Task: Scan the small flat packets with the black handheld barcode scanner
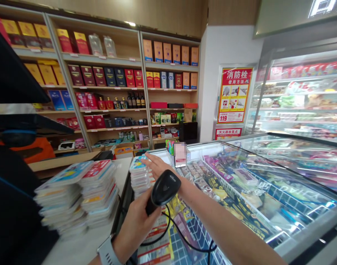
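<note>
My left hand (136,221), with a watch on its wrist, is wrapped round the handle of a black barcode scanner (166,187). The scanner's black cable (182,235) hangs in loops over the freezer glass. Farther out, my right hand (157,165) reaches across, fingers stretched out at the top of a stack of plastic-sleeved cards (137,163). Whether the fingers press on that stack or hover beside it I cannot tell. Below lie red-and-white price tags (154,248), partly hidden by my left hand and the scanner.
Two taller stacks of cards, one blue-topped (71,173) and one red-topped (99,169), stand on the white counter (122,165). A phone (180,154) stands upright at the freezer's far end. Right of me stretches the glass-topped freezer (240,176). Shelves (110,59) of boxes line the wall.
</note>
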The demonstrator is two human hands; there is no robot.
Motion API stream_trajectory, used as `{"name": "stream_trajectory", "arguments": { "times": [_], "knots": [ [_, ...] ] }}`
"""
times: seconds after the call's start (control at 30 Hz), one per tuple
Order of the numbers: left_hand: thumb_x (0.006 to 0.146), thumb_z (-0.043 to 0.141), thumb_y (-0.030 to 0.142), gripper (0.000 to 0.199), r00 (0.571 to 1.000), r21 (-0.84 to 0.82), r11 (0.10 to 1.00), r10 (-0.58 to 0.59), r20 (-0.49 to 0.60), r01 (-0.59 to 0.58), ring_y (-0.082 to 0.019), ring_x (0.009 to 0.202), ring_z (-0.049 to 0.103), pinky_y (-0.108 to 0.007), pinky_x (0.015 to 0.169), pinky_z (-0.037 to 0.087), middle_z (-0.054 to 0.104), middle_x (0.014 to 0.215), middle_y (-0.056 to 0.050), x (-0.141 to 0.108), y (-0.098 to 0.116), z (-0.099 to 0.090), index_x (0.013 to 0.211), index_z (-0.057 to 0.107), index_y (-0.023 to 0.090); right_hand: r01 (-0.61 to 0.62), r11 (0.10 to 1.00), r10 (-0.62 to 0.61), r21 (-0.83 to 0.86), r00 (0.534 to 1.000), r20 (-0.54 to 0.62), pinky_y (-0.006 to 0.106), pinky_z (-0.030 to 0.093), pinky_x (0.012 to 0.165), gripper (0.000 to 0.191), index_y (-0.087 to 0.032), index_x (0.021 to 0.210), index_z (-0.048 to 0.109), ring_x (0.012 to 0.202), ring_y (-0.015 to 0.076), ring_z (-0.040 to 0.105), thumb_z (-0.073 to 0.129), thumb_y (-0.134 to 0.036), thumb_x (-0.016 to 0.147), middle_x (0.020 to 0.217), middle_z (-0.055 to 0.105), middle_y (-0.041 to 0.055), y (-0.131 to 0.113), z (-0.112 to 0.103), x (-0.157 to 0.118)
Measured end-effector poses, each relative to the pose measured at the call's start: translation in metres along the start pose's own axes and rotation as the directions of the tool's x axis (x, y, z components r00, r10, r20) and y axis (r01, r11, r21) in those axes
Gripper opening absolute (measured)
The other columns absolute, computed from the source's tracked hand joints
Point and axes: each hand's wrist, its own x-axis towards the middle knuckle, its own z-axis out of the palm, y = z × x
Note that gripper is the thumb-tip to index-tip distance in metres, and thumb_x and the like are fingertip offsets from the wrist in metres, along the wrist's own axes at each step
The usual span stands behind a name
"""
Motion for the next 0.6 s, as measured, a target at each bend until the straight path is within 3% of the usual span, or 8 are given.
{"name": "stream_trajectory", "arguments": {
  "times": [0.27,0.6],
  "knots": [
    [0.082,0.06,0.027,0.036,1.0,0.01,1.0,-0.008,0.006,0.008,-0.023,0.097,0.068,-0.032,0.086,0.055,0.072,0.108,-0.007,-0.0011,-0.0002,-0.0001,0.116,0.062,0.017,-0.053,0.998,0.051,-0.035,0.997,-0.06,0.035,0.04,0.11,0.05,-0.023,0.138,0.05,0.137,0.016,0.037,0.042,-0.01,0.09,0.145,0.049,0.0051,-0.0051,0.001,-0.0009],
    [0.081,0.061,0.025,0.038,1.0,0.019,1.0,-0.002,0.015,0.002,-0.022,0.099,0.068,-0.031,0.087,0.054,0.072,0.108,-0.006,-0.0005,-0.0096,0.0028,0.118,0.06,0.018,0.025,0.979,-0.049,-0.202,0.992,-0.114,0.031,0.045,0.105,0.04,-0.023,0.131,0.057,0.128,0.0174,0.048,0.05,-0.017,0.092,0.133,0.06,0.0038,0.0034,0.001,0.0005]
  ]
}}
